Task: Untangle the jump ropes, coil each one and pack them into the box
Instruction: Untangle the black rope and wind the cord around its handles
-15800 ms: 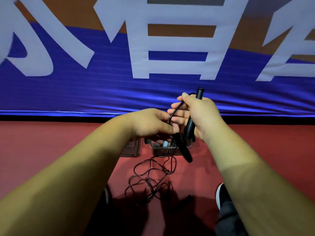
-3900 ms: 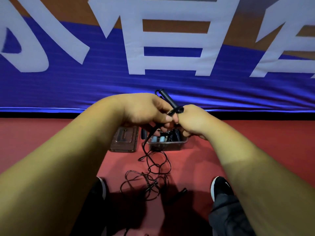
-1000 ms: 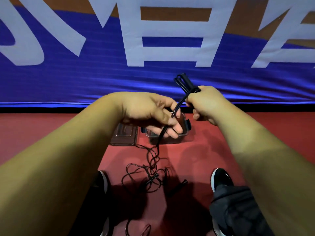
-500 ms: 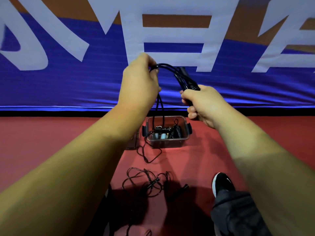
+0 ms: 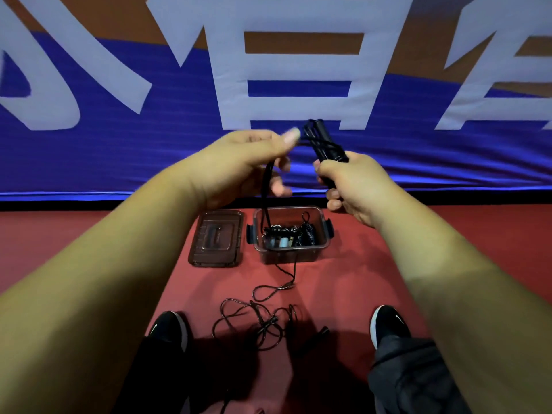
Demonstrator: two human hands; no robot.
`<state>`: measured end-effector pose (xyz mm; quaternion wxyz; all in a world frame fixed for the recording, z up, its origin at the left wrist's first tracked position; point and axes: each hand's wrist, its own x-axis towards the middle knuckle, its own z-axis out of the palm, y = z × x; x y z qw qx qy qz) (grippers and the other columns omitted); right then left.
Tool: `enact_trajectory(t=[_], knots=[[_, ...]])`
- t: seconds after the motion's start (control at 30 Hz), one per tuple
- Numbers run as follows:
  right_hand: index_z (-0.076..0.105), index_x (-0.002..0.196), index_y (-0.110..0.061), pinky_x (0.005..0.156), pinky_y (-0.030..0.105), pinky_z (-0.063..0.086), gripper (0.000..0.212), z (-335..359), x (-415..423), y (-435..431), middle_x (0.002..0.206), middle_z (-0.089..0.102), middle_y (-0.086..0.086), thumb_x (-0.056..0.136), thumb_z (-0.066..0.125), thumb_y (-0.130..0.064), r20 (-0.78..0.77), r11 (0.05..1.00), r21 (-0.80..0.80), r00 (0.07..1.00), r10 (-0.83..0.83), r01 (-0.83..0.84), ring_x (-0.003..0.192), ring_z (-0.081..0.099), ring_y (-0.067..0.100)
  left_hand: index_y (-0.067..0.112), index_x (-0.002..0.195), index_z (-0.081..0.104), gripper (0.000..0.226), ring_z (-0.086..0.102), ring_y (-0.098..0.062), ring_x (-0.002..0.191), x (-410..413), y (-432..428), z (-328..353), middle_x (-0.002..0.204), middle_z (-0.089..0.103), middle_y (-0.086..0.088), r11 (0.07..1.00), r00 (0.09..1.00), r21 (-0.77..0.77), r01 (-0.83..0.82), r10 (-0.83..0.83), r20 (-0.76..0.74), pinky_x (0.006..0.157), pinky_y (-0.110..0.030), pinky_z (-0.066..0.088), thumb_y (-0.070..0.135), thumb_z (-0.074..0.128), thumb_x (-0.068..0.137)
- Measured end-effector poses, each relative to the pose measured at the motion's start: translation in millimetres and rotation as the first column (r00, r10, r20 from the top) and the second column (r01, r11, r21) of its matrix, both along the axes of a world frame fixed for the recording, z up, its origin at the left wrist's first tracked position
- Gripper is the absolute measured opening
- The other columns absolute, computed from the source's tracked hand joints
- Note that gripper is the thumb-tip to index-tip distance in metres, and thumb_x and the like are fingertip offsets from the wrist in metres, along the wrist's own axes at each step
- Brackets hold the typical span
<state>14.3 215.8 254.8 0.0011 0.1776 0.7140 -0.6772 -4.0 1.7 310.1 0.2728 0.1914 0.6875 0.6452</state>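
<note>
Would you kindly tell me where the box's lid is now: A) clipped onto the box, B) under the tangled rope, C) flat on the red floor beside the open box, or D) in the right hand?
C: the lid lies flat on the floor just left of the open box.

The box [image 5: 286,256] and its lid [image 5: 216,239] were of clear, brown-tinted plastic, smooth and a little glossy. The handles [image 5: 322,139] looked like matt black plastic. The thin black cord [image 5: 271,320] looked smooth. The red floor [image 5: 89,249] was matt and even. The blue banner [image 5: 119,162] had fine ribs and a soft sheen. The trousers [image 5: 403,377] were dark cloth.
</note>
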Motion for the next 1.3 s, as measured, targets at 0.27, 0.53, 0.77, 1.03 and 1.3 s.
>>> enact_trajectory(t=[0.27,0.53,0.77,1.03,1.3], knots=[[0.064,0.104,-0.007,0.045,0.028,0.035,0.011,5.2,6.5,-1.5,0.085,0.058,0.007,0.094,0.065,-0.013,0.009,0.986,0.099,0.991,0.135,-0.135,0.051,0.037,0.014,0.019,0.076,0.047,0.029,0.031,-0.006,0.041,6.5,-1.6,-6.7,0.074,0.059,-0.009,0.985,0.97,-0.053,0.165,-0.152,0.19,0.038,-0.019,0.027,0.021,0.062,0.1],[0.061,0.127,0.006,0.047,0.027,0.025,0.031,9.2,14.0,-1.2,0.075,0.048,0.005,0.095,0.062,0.002,0.078,0.963,-0.097,0.962,0.26,-0.252,0.051,0.03,0.011,0.022,0.117,0.075,0.032,0.037,-0.014,0.053,6.8,-3.8,-31.0,0.064,0.044,0.0,0.841,0.979,-0.501,0.205,-0.181,0.097,0.048,-0.027,0.039,0.035,0.046,0.112],[0.056,0.137,0.005,0.042,0.021,0.023,0.042,16.8,22.1,-7.4,0.082,0.051,0.005,0.1,0.068,-0.011,0.082,0.9,-0.234,0.915,0.395,-0.368,0.055,0.025,0.009,0.014,0.099,0.073,0.024,0.067,-0.008,0.069,5.3,2.1,-47.7,0.089,0.073,-0.012,0.862,0.996,-0.5,0.085,-0.087,0.02,0.06,-0.029,0.048,0.023,0.053,0.11],[0.067,0.128,0.001,0.042,0.021,0.018,0.04,18.2,17.6,-11.6,0.078,0.056,0.006,0.102,0.066,-0.028,0.076,0.912,-0.298,0.945,0.318,-0.283,0.053,0.023,0.011,0.011,0.104,0.078,0.011,0.062,-0.027,0.083,0.3,-4.0,-49.5,0.094,0.076,-0.014,0.84,0.974,-0.504,0.201,-0.225,0.013,0.075,-0.039,0.054,0.007,0.071,0.097],[0.059,0.116,-0.006,0.039,0.021,0.021,0.021,19.1,18.1,-17.5,0.076,0.059,0.008,0.1,0.062,-0.021,0.108,0.892,-0.327,0.926,0.363,-0.311,0.05,0.025,0.01,0.016,0.082,0.076,0.029,0.063,-0.013,0.062,-10.0,-5.2,-47.8,0.073,0.072,-0.005,0.689,0.944,-0.72,-0.084,-0.177,-0.28,0.066,-0.032,0.058,0.044,0.085,0.084]])
